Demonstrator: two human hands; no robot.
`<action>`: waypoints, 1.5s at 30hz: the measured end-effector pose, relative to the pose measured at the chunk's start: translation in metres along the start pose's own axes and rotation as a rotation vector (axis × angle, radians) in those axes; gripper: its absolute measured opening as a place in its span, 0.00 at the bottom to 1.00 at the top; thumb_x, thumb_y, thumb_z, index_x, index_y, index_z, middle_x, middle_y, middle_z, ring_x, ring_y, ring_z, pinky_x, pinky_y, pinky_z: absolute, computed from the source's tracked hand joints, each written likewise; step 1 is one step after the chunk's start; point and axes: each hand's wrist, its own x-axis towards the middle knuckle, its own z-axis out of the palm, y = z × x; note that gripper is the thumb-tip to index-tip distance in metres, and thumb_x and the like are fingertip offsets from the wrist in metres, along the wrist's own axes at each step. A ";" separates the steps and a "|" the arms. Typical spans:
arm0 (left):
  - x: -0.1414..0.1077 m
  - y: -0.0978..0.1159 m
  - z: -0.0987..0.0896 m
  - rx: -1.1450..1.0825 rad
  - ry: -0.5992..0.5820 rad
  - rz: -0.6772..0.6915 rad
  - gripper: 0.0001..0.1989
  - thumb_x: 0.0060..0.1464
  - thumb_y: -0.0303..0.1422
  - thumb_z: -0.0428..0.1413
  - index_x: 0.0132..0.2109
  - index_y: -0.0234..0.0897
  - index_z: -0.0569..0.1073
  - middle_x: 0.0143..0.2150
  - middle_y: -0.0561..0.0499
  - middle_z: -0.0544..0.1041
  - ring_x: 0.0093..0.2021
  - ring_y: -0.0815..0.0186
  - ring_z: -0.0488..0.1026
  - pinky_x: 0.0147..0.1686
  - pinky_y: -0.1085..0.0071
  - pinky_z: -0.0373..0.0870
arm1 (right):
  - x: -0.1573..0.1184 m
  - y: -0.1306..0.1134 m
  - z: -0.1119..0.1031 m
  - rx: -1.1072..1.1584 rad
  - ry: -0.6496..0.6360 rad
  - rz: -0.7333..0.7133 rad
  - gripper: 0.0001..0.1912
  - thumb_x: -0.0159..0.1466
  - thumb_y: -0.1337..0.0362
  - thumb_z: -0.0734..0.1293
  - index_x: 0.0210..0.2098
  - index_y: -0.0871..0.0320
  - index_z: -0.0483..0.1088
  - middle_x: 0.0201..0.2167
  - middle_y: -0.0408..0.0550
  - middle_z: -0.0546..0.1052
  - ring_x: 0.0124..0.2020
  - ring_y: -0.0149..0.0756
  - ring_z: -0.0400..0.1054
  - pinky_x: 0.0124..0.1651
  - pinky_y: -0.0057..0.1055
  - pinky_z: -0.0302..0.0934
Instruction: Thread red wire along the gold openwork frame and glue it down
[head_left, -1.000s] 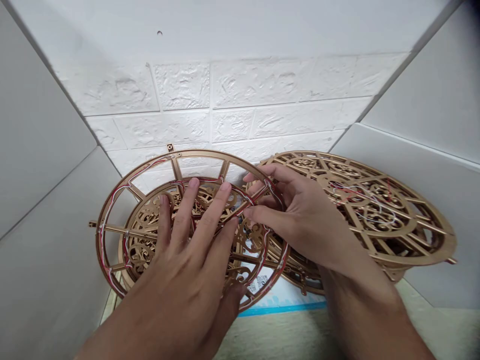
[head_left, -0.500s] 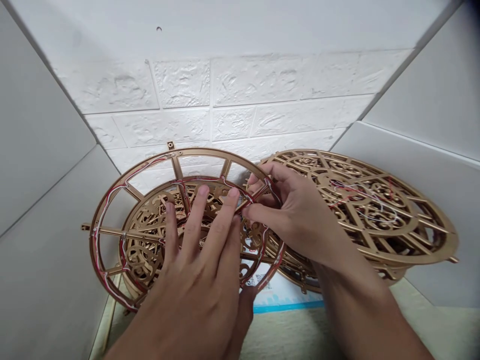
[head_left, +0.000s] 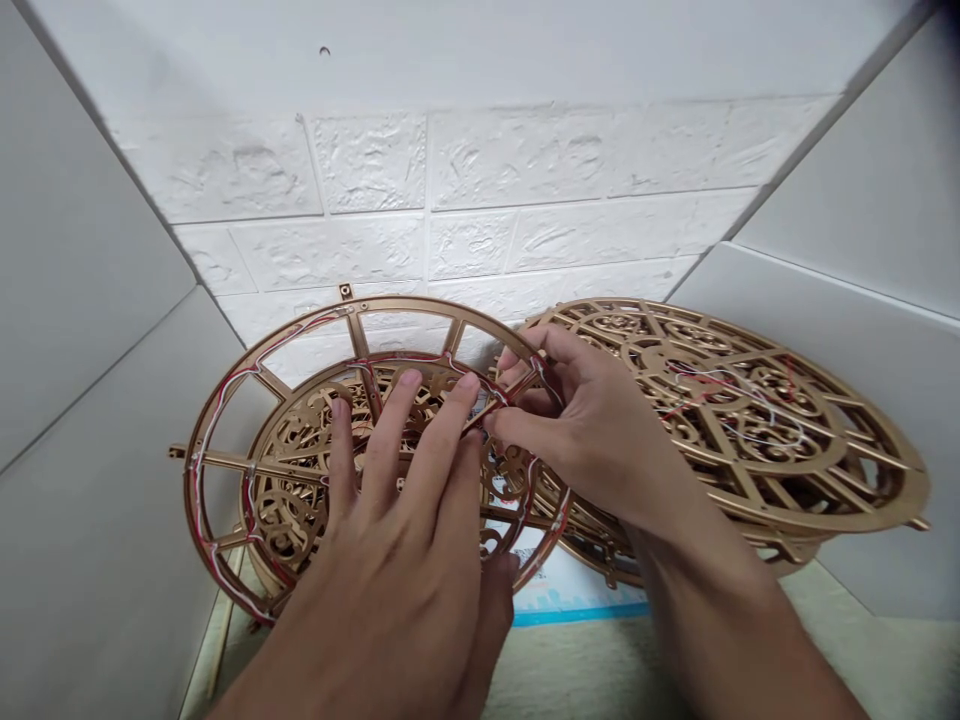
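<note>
A gold round frame (head_left: 217, 459) with spokes, red and white wires running along its rings, stands tilted over more gold openwork. My left hand (head_left: 409, 520) lies across its middle, fingers spread, fingertips on the inner part. At the frame's right side, my right hand (head_left: 581, 420) has its thumb and fingers closed around a spoke between the inner and outer rings. Part of its fingers is hidden behind the frame.
On the right lies a stack of gold ornate discs (head_left: 795, 490) with loose red and white wires on top. White brick-patterned wall (head_left: 480, 160) rises behind, grey panels (head_left: 832, 400) at both sides. A printed sheet (head_left: 577, 600) with a blue edge lies below.
The view has shifted slightly, and the discs on the right appear a little further right. Both hands keep nearly the same places on the frame.
</note>
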 end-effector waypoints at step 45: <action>0.009 -0.022 -0.023 -0.293 0.078 -0.014 0.14 0.65 0.23 0.48 0.54 0.36 0.70 0.59 0.49 0.72 0.65 0.59 0.59 0.64 0.59 0.59 | 0.003 0.006 -0.001 0.035 0.018 0.001 0.13 0.47 0.71 0.70 0.31 0.56 0.66 0.23 0.38 0.68 0.22 0.27 0.61 0.22 0.25 0.53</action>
